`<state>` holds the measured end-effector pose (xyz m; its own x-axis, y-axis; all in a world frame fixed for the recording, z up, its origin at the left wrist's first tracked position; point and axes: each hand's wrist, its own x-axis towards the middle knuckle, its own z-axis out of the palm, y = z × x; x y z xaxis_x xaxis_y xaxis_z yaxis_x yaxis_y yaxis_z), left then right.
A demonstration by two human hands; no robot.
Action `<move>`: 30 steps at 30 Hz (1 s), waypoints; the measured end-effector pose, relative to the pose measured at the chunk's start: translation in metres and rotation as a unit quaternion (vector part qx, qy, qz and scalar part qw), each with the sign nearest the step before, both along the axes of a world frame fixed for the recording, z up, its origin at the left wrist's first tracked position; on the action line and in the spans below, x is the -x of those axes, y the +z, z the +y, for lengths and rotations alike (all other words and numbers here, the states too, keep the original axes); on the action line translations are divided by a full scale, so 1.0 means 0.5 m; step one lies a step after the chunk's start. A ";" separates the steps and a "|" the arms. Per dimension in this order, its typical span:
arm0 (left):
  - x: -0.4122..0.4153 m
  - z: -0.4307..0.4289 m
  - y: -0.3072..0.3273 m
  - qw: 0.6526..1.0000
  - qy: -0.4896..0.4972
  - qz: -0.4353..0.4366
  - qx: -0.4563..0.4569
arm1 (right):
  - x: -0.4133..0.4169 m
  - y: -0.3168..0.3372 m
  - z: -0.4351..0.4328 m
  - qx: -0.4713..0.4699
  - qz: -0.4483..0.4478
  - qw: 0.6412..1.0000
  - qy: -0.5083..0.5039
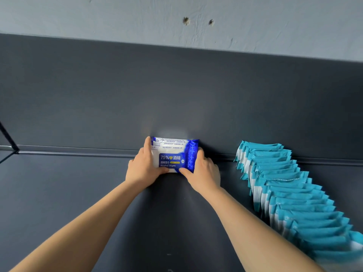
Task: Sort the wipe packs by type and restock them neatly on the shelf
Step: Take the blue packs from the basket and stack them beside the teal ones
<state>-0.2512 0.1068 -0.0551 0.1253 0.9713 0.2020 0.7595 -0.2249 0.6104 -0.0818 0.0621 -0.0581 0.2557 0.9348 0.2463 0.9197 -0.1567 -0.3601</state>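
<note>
A small stack of dark-blue and white alcohol wipe packs [172,154] stands upright against the back panel of the dark shelf [78,193], label facing me. My left hand [142,167] grips the stack's left end, fingers along its side and thumb under the front. My right hand [202,169] grips the right end the same way. To the right, a long row of several turquoise and white wipe packs [290,193] stands on edge, running from the back panel toward the front right.
The shelf's dark back panel [176,95] rises behind the packs, with a grey wall [176,20] above it. A thin black frame bar [7,138] crosses the far left. Bare shelf surface lies left of my hands and between my forearms.
</note>
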 end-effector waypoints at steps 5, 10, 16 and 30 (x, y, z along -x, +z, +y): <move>-0.005 -0.029 -0.001 0.989 0.014 0.099 -0.106 | -0.015 0.004 -0.030 0.046 0.013 0.999 0.010; -0.015 -0.053 -0.005 0.969 0.005 0.189 -0.160 | -0.030 0.008 -0.077 0.056 -0.035 0.997 0.036; -0.017 -0.072 -0.011 0.928 -0.060 0.283 -0.236 | -0.034 0.014 -0.144 0.050 -0.101 0.993 0.028; -0.014 -0.180 0.036 0.860 -0.276 0.348 -0.249 | 0.071 0.047 -0.373 0.051 -0.147 0.979 -0.132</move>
<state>-0.2444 0.0166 -0.0371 0.7993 0.5394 0.2650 0.5953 -0.7710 -0.2262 -0.1172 -0.1247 -0.0344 0.4238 0.8691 0.2552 0.9038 -0.4242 -0.0562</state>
